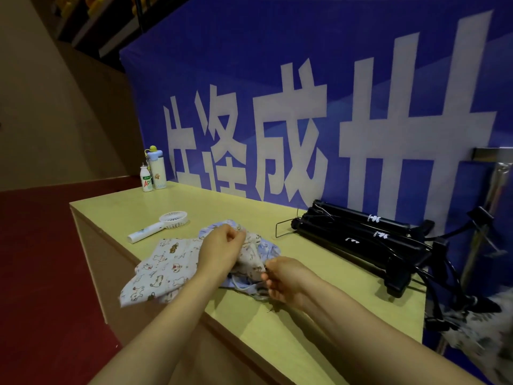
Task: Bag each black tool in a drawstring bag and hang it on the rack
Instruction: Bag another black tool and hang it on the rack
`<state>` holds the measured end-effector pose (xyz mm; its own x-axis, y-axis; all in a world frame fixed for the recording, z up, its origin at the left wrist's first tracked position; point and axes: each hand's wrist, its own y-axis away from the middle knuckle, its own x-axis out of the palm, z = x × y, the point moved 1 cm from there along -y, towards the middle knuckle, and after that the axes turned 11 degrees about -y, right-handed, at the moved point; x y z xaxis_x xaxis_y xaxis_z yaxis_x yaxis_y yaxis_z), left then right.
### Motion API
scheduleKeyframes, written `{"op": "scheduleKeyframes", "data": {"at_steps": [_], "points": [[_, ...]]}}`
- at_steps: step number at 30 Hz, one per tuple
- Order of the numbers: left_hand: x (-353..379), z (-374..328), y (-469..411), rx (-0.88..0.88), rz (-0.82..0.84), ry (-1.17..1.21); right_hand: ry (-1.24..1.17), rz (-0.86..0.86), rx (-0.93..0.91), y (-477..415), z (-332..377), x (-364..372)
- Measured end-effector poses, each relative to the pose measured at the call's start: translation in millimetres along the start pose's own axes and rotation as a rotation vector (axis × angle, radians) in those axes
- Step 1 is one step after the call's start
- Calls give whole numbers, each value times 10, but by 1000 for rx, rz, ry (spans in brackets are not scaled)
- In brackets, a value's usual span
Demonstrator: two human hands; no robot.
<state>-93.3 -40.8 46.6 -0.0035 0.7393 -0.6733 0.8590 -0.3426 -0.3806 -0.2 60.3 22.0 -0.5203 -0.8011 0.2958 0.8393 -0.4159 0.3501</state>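
Note:
A heap of printed drawstring bags (163,270) lies on the yellow-green table (319,290), some beige with cartoon animals, some blue. My left hand (222,248) pinches the top of one beige bag (251,252) lifted from the heap. My right hand (283,277) pinches the same bag's lower edge near its cord. Several long black tools (358,237) with white logos lie stacked at the table's right end, their black straps hanging over the edge. A metal rack post (497,184) rises at the far right.
A white hand-held fan (159,225) lies left of the bags. A white and blue bottle (156,169) and a small drink bottle (146,179) stand at the far left corner. A blue banner (305,107) backs the table. Red floor lies to the left.

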Motion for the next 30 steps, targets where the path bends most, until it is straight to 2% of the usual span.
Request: {"op": "scheduleKeyframes", "data": {"at_steps": [6, 12, 15, 19, 23, 28, 30], "points": [[429, -59, -228, 80, 308, -520, 122, -42, -151, 13, 171, -278], [322, -63, -303, -21, 88, -648, 72, 14, -159, -21, 172, -268], [64, -70, -304, -53, -42, -507, 1, 100, -227, 14, 210, -137], [-352, -40, -262, -136, -153, -117, -11, 230, -438, 144, 388, 227], [-825, 61, -115, -181, -291, 61, 284, 343, -647, 347, 460, 757], [-1395, 221, -58, -362, -496, 376, 610, 541, -567, 546, 258, 1148], [-1642, 282, -35, -374, -557, 411, 700, 610, -605, 646, 165, 1245]]}}
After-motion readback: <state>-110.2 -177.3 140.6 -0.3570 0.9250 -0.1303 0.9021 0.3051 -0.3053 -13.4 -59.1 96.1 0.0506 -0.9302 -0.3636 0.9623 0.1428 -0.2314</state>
